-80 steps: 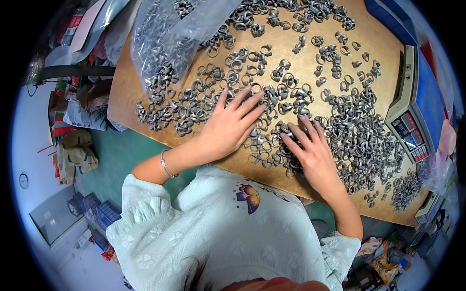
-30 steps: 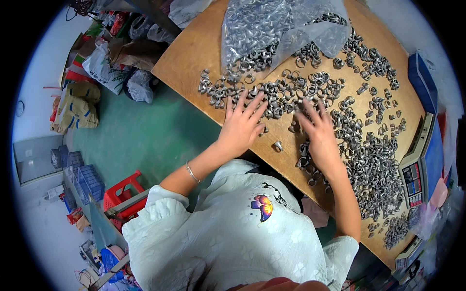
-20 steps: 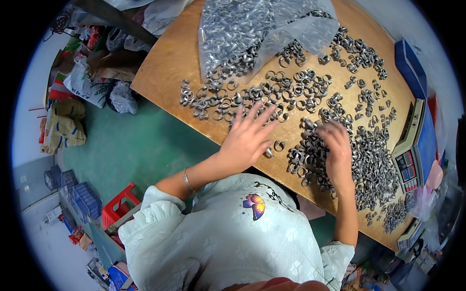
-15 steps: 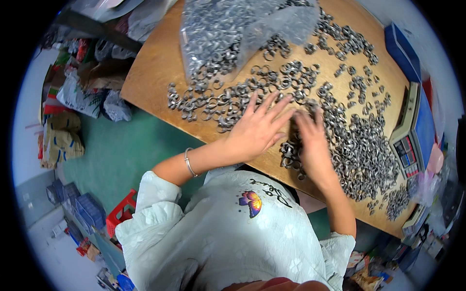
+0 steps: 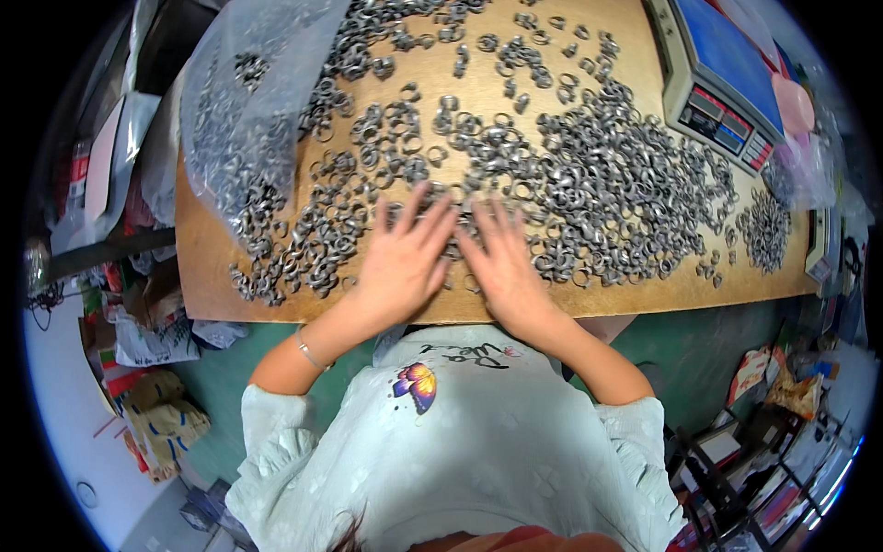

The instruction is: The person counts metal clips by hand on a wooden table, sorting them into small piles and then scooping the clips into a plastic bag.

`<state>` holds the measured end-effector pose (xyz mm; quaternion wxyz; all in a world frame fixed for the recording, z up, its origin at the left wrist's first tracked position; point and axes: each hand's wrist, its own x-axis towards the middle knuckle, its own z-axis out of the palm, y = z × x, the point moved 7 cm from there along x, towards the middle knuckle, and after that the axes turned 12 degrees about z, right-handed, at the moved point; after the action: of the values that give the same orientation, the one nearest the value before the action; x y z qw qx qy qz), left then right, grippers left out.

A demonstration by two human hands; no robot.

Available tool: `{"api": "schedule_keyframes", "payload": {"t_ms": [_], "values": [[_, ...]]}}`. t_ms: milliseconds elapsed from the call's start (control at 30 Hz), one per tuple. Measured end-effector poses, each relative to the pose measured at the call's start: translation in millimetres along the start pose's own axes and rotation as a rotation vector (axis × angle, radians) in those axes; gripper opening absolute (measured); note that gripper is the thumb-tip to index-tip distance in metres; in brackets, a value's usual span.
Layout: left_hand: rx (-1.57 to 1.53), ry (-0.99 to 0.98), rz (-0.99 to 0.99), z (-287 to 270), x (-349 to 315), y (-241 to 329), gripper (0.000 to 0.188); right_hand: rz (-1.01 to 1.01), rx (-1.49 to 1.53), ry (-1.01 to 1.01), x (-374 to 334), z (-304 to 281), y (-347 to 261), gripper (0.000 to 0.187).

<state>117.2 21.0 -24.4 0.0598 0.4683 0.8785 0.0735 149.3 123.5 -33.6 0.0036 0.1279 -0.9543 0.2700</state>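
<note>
Many small grey metal rings [image 5: 607,184] lie heaped and scattered over a wooden tabletop [image 5: 515,305]. My left hand [image 5: 405,247] is spread flat, its fingertips among the rings near the table's front edge. Close beside it, my right hand [image 5: 501,262] also has its fingers stretched out, touching rings at the left side of the largest heap. Neither hand grips anything, though the fingertips are slightly blurred. To the left, a clear plastic bag [image 5: 244,120] lies over more rings.
A blue-topped weighing scale [image 5: 717,83] stands at the right back. A smaller ring pile [image 5: 763,230] lies near the right edge, beside a second device [image 5: 821,244]. Bags and sacks [image 5: 152,340] are on the floor at left.
My view has turned, so the table edge now runs across in front of me. My hands have drawn slightly apart and lie side by side; the right hand's fingers are straighter.
</note>
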Motion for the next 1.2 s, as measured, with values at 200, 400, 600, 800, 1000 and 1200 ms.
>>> {"api": "schedule_keyframes", "payload": {"t_ms": [200, 400, 600, 800, 1000, 1200], "values": [[-0.002, 0.023, -0.151, -13, -10, -18, 0.054, 0.216, -0.077, 0.191, -15, -60, 44, 0.048], [0.002, 0.137, 0.07, -23, 72, 1, 0.058, 0.199, -0.119, 0.141, -7, -35, 35, 0.036], [0.054, 0.014, 0.102, -15, 81, -22, 0.054, 0.007, 0.105, 0.126, 2, -37, 11, 0.032], [0.021, 0.086, -0.028, -17, 60, -30, 0.053, 0.451, -0.014, 0.301, -40, -75, 87, 0.039], [-0.032, 0.013, 0.217, -6, 105, 21, 0.053, 0.161, 0.021, 0.197, -15, -48, 56, 0.037], [0.035, -0.027, 0.062, -18, 93, -7, 0.062, -0.014, 0.194, 0.152, -19, -75, 63, 0.041]]}}
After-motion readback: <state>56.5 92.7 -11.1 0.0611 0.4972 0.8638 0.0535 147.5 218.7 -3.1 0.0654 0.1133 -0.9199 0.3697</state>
